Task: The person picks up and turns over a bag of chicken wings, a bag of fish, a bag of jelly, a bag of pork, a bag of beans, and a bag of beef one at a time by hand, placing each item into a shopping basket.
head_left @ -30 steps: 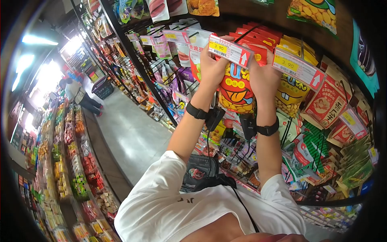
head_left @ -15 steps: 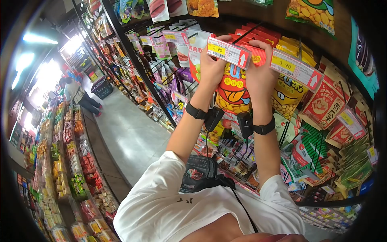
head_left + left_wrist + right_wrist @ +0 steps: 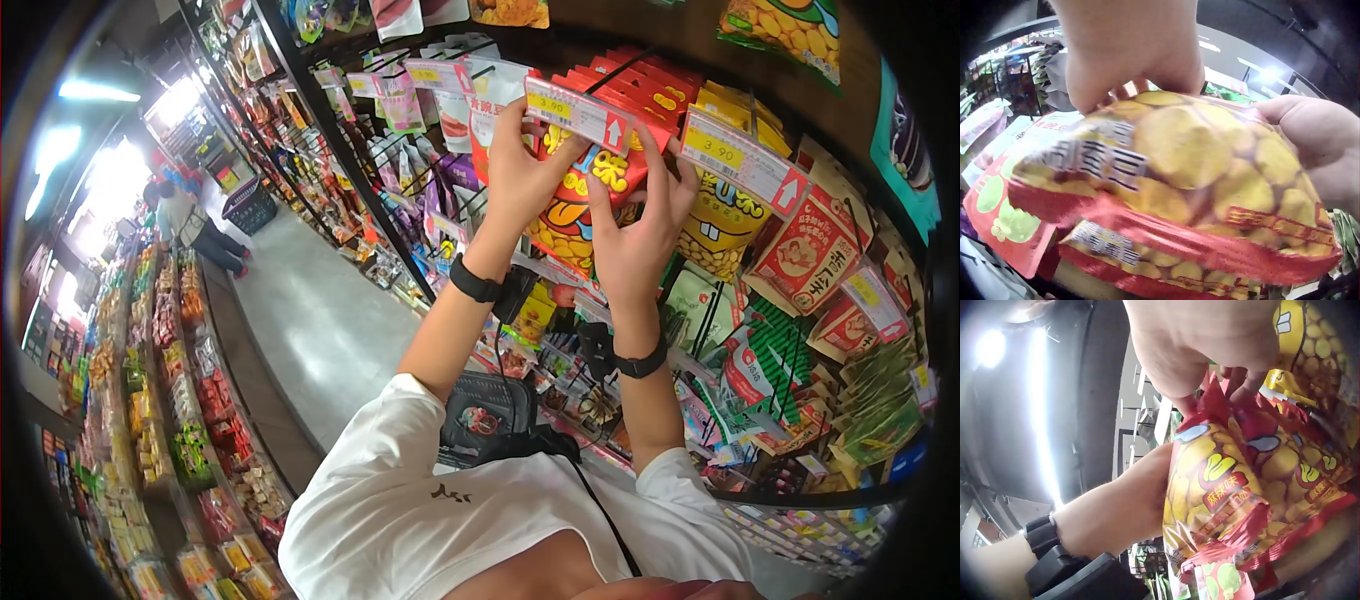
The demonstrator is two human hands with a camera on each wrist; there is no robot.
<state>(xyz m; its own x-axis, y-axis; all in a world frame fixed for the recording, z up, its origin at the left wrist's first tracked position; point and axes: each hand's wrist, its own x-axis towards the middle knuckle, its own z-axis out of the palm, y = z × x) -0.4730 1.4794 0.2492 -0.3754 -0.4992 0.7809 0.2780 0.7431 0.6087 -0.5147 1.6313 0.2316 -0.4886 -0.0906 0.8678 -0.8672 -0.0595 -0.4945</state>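
A red and yellow snack bag (image 3: 567, 225) hangs tilted at the front of a row of like bags, under a price tag (image 3: 575, 112). My left hand (image 3: 527, 185) is at its upper left, thumb across the front just below the tag, other fingers partly hidden. The right hand (image 3: 640, 235) pinches the bag's upper right side, with fingers spread and bent. In the left wrist view the bag (image 3: 1185, 144) fills the middle below the left hand (image 3: 1132, 50). The right wrist view has the right hand (image 3: 1204, 344) at the crimped top of the bag (image 3: 1210, 481).
Yellow bags (image 3: 722, 225) hang to the right beside another price tag (image 3: 740, 160), and a pea bag (image 3: 492, 110) to the left. A black basket (image 3: 487, 415) is below my arms. Down the aisle (image 3: 320, 310) a person (image 3: 195, 225) stands near another basket (image 3: 250, 207).
My right hand has moved down from the tag to the bag's side, its fingers more spread. The bag has tilted, its lower end swinging left. The left hand has shifted slightly.
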